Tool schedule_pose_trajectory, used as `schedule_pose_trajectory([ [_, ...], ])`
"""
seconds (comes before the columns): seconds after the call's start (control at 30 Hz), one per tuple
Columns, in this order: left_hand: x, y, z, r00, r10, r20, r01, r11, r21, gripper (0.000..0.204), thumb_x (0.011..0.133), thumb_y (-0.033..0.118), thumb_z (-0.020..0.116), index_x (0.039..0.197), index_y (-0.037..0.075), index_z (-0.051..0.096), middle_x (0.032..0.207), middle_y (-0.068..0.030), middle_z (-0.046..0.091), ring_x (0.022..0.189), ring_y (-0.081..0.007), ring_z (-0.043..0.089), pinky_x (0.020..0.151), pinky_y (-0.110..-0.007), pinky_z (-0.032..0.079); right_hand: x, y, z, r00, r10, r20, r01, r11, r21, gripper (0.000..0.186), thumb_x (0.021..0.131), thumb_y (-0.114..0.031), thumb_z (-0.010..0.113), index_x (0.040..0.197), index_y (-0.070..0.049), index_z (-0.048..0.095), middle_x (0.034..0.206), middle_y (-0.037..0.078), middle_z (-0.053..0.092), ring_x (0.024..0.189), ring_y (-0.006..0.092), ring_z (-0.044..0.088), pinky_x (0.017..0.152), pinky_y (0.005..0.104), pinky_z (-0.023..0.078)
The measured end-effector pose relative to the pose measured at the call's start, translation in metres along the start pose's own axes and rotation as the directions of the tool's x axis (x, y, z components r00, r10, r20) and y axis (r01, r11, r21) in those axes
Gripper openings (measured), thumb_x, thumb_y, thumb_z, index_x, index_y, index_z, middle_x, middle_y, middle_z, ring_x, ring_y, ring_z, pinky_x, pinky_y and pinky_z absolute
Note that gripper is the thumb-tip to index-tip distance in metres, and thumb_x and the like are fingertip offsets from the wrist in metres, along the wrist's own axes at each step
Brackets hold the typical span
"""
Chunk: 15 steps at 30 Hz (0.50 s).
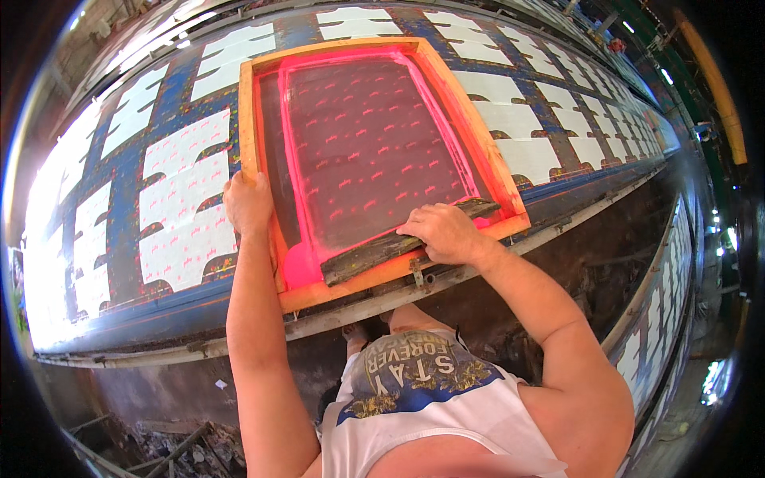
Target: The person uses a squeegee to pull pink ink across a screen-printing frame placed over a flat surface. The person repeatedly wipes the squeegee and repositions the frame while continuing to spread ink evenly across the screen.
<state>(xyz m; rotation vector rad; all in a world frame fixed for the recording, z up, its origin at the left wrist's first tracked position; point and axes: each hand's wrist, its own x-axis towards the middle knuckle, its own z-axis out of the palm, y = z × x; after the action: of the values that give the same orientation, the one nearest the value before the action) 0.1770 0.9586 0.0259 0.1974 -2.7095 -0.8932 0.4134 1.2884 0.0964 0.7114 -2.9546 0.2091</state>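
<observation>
A wooden-framed printing screen (362, 135) lies on the long blue table, its mesh dark with rows of small pink marks and bright pink ink along the inner sides. My left hand (249, 204) is closed round the frame's left rail. Across the near end of the mesh rests a dark, worn squeegee (370, 257), slanting up to the right. The fingers of my right hand (443, 233) are wrapped over its top edge. Pink ink (303, 267) pools by the squeegee's left end, in the near left corner of the frame.
White cut fabric panels (510, 119) lie in rows over the blue table (171, 307). Left of the screen, one panel (185, 199) bears pink prints. A metal rail (319, 325) with a small bracket (417, 275) runs along the near edge. Another panel-covered table (649, 342) stands at right.
</observation>
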Motion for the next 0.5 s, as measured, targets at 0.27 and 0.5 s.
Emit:
schedule_pose_trajectory([
  [0.27,0.0,0.002,0.003,0.999,0.016,-0.038,-0.014,0.999,0.03,0.055,0.102,0.039,0.075,0.14,-0.001,0.072,0.135,-0.0274,0.073,0.128,-0.047,0.069,0.11,-0.056,0.057,0.102,0.09,-0.033,0.808,-0.038,0.587,-0.148,0.953,0.265,0.033,0.086,-0.01,0.077,0.119,-0.013,0.084,0.109,0.019,0.083,0.11,0.041,0.079,0.094,0.0546,0.061],
  [0.5,0.002,0.018,-0.001,0.996,-0.085,0.01,0.084,0.993,0.088,0.057,0.104,0.038,0.075,0.146,0.0,0.07,0.133,-0.0247,0.071,0.126,-0.0458,0.069,0.108,-0.055,0.056,0.233,0.211,-0.02,0.961,0.034,0.276,-0.048,0.998,0.046,0.038,0.085,-0.007,0.069,0.118,-0.017,0.084,0.114,0.018,0.082,0.111,0.0433,0.077,0.094,0.0569,0.061],
])
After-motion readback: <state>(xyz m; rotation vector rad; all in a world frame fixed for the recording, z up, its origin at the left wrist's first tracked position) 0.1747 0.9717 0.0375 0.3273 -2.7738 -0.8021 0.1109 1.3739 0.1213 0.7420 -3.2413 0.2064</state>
